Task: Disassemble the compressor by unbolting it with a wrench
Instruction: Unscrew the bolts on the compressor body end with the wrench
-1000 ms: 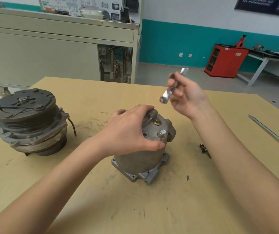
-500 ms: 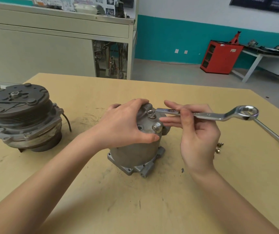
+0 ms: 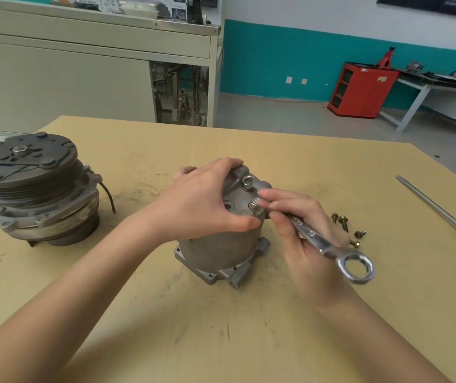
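Left hand point(image 3: 207, 200) grip clasps the compressor point(image 3: 221, 244) top; right hand point(image 3: 298, 255) grip holds the wrench point(image 3: 315, 238) on 1 bolt point(image 3: 248, 181).

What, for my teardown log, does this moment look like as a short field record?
left hand: grips the top of the compressor housing, steadying it
right hand: holds the wrench by its shaft
wrench: far ring seems seated on the rear bolt; near ring free
front bolt: in place on the housing top
loose bolts: on the table, right of the housing
screwdriver: lying at the table's right
clutch unit: standing at left
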Available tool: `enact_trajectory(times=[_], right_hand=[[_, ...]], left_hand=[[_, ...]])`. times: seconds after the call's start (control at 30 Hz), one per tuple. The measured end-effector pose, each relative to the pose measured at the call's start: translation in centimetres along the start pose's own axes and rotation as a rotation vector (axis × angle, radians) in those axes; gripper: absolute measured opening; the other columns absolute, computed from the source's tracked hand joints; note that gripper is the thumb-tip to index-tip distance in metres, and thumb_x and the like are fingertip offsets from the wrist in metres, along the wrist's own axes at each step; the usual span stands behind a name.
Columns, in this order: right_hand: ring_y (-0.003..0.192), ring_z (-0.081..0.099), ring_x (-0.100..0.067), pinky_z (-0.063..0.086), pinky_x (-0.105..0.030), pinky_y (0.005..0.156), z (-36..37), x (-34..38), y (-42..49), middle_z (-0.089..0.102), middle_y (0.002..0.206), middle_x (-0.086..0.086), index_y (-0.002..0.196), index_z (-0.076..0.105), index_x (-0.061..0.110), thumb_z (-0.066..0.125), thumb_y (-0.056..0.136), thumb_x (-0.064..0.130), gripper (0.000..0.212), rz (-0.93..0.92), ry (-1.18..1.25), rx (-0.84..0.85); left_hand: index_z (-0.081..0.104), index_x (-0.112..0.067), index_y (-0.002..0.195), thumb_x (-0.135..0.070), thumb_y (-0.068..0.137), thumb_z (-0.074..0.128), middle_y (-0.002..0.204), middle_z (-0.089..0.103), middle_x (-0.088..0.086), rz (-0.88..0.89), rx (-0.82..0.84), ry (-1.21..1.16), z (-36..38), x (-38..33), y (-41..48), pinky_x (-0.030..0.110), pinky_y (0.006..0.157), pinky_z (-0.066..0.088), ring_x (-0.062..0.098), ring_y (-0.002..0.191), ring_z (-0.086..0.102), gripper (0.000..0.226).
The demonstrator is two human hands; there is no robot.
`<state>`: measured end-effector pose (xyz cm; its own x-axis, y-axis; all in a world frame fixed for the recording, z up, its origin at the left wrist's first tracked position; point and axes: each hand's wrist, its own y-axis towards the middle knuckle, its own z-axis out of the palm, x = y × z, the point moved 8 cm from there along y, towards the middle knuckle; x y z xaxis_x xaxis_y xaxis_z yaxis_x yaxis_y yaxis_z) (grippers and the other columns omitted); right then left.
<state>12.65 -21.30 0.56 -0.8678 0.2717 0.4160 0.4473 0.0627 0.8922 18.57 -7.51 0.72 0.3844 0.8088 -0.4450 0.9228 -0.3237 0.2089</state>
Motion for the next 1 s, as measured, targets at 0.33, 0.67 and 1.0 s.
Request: enact_trajectory(times=[0.33, 0.67, 1.0], right_hand=[[0.078, 0.068, -0.025, 0.053, -0.030, 0.073, -1.0, -3.3, -0.2, 0.071, 0.095, 0.002, 0.092, 0.057, 0.022, 0.048, 0.096, 0.014, 0.013, 0.285, 0.341, -0.159], [0.038, 0.046, -0.008, 0.031, -0.014, 0.032, 5.5, -14.4, 5.4, 0.067, 0.067, -0.006, 0.094, 0.055, 0.008, 0.037, 0.102, 0.019, 0.022, 1.201, 0.726, 0.246], [0.046, 0.059, -0.012, 0.044, -0.016, 0.041, 2.9, -11.3, 7.0, 0.068, 0.063, -0.008, 0.079, 0.050, 0.011, 0.043, 0.101, 0.024, 0.027, 1.148, 0.906, -0.191]], left_hand=[[0.035, -0.027, 0.144, -0.064, 0.069, 0.071, 0.116, 0.043, -0.022, 0.028, -0.034, -0.006, 0.0, 0.2, 0.2, 0.028, 0.103, 0.025, -0.006, 0.098, 0.033, 0.092], [0.035, -0.028, 0.143, -0.064, 0.065, 0.066, 0.113, 0.042, -0.023, -0.001, -0.002, -0.018, -0.1, 0.0, 0.0, 0.028, 0.102, 0.026, -0.003, 0.097, 0.036, 0.092], [0.033, -0.028, 0.144, -0.063, 0.069, 0.068, 0.115, 0.041, -0.023, 0.006, -0.002, -0.008, 0.0, 0.2, 0.1, 0.028, 0.107, 0.024, -0.004, 0.100, 0.035, 0.090]])
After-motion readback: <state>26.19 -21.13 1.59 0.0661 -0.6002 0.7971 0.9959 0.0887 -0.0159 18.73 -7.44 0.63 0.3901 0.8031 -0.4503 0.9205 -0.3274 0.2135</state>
